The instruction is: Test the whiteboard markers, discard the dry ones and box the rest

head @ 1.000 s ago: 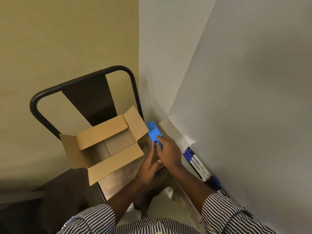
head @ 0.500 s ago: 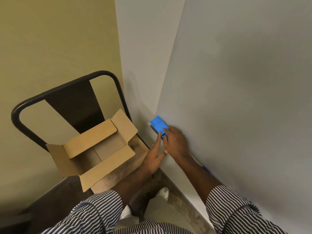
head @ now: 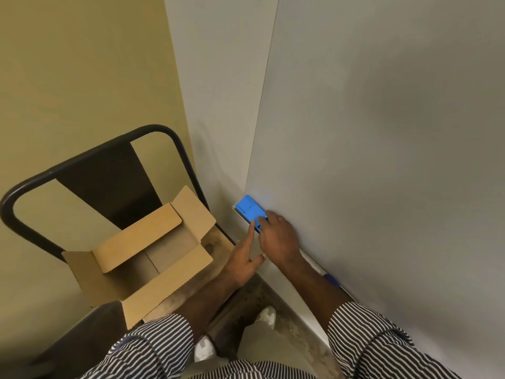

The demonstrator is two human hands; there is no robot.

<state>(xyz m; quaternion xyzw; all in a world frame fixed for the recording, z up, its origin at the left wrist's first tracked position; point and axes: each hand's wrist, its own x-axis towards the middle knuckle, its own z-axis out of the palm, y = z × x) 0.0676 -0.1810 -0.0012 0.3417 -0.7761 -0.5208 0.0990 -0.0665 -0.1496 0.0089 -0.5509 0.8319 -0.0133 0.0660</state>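
head view: one blue eraser sits at the centre of the frame, on the far end of the whiteboard tray, against the lower left corner of the one whiteboard that fills the right half of the frame. two bare hands meet at it. the right hand lies over the near end of the eraser with its fingers curled onto it, gripping it. the left hand is beside it, its fingers straight, the longest fingertip touching the eraser's near edge and the thumb stretched out toward the right wrist. two striped sleeves fill the bottom of the frame.

of the markers, only one can be counted: a blue cap shows on the tray at lower right, just past the right forearm; the rest of it is hidden.

one cardboard box stands open at centre left, four flaps spread, on one dark chair whose backrest curves across the left of the frame. two white shoe tips show at the bottom centre. no writing can be read anywhere.
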